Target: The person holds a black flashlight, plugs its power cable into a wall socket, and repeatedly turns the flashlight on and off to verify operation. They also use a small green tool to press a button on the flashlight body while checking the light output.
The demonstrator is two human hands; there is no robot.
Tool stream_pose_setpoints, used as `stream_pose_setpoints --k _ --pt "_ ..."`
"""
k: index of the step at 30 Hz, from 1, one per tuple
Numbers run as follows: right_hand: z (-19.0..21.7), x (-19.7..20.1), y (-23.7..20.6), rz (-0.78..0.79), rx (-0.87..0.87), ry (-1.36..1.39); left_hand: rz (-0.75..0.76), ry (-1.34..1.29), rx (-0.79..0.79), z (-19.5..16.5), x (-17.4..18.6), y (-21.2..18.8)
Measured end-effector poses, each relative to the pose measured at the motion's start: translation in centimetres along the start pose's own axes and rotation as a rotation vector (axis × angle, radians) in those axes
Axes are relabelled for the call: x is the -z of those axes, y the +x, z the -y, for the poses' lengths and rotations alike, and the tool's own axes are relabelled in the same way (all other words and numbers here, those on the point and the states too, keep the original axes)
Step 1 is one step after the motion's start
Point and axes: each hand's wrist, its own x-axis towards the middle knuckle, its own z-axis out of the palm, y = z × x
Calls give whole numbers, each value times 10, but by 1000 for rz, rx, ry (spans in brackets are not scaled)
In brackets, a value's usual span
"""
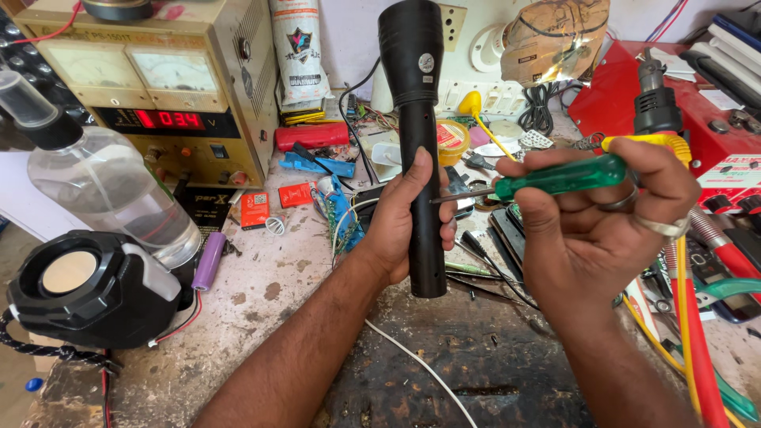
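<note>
I held the black flashlight (416,135) upright above the table (261,317), its wide head pointing up and its tail end just over the dark, worn part of the surface. My left hand (404,218) was closed around the lower part of its body, with the thumb lying on the front. My right hand (598,214) was closed on the green handle of a screwdriver (547,179), which lay almost level; its metal tip reached the side of the flashlight near my left thumb. A yellow cable (683,261) ran down beside my right hand. To the left on the table stood a yellowish power supply (151,87) with a red display, a clear plastic bottle (103,186), a small black speaker (87,289) and a purple battery cell (210,260).
</note>
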Motion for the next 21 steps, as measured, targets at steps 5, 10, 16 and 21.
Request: stream_pose_setpoints --k 5,10,16,21 --pt "6 -3 6 7 119 -125 -9 11 -6 1 1 -1" --pt "20 -1 10 66 318 -427 -26 3 1 1 1 -1" --pt "27 3 14 121 224 -446 -84 29 19 3 6 2" --pt "21 9 19 173 148 -269 -109 44 25 7 11 6"
